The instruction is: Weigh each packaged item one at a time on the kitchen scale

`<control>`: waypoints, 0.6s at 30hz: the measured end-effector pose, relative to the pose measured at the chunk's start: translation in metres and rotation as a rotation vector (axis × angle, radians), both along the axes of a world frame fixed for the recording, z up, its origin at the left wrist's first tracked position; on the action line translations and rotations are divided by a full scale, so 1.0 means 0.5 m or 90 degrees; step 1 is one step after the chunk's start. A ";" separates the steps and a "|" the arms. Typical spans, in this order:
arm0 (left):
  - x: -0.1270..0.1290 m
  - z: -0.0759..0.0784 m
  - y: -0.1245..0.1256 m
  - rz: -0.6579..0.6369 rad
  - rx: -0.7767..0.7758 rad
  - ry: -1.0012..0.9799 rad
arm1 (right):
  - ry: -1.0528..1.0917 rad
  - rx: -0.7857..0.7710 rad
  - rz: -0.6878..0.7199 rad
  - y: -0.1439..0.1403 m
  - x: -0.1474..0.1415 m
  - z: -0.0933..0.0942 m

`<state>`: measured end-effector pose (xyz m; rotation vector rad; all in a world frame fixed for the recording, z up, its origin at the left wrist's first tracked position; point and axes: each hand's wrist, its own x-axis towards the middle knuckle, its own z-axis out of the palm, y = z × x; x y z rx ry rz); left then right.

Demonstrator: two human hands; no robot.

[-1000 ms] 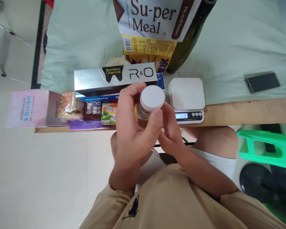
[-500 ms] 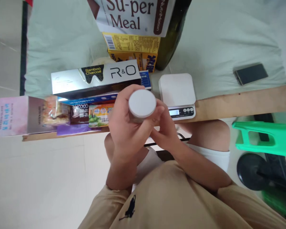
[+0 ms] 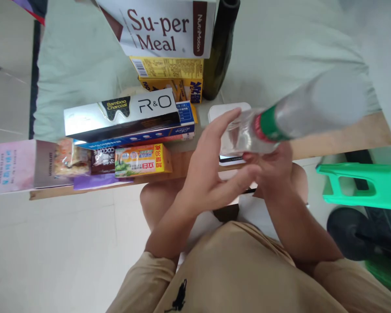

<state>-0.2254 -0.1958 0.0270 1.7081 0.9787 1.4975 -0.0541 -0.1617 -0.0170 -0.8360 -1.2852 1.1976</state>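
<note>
A clear bottle with a green and red band (image 3: 270, 124) is tilted over to the right, its far end smeared by motion. My right hand (image 3: 275, 167) is closed around the bottle's lower side. My left hand (image 3: 207, 171) is open beside the bottle's base, thumb and forefinger spread apart; whether it touches the bottle I cannot tell. Beneath the bottle and hands, partly covered, is a white kitchen scale (image 3: 220, 111) at the table edge.
Left on the table are a silver R&O box (image 3: 94, 113), an orange-green box (image 3: 140, 160), wrapped snacks (image 3: 72, 158) and a pink carton (image 3: 11, 167). Behind stand a Su-per Meal box (image 3: 163, 28) and a dark bottle (image 3: 218, 56). A green stool (image 3: 387, 187) is at right.
The bottle, upright with its white cap facing me before, has swung over to the right. My left hand has come off it and opened; my right hand has moved right with it.
</note>
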 end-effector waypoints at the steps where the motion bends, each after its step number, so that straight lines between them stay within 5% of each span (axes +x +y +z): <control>1: 0.004 -0.018 0.009 -0.033 -0.033 -0.006 | 0.003 0.020 -0.029 0.015 0.007 0.001; 5: 0.032 -0.095 0.050 -0.157 -0.078 -0.003 | -0.011 0.077 -0.061 0.085 0.029 -0.005; 9: 0.063 -0.145 0.079 -0.136 -0.037 -0.012 | -0.036 0.106 -0.014 0.140 0.043 -0.035; 18: 0.044 -0.157 0.097 -0.139 -0.098 -0.011 | -0.066 0.124 0.049 0.186 0.043 -0.072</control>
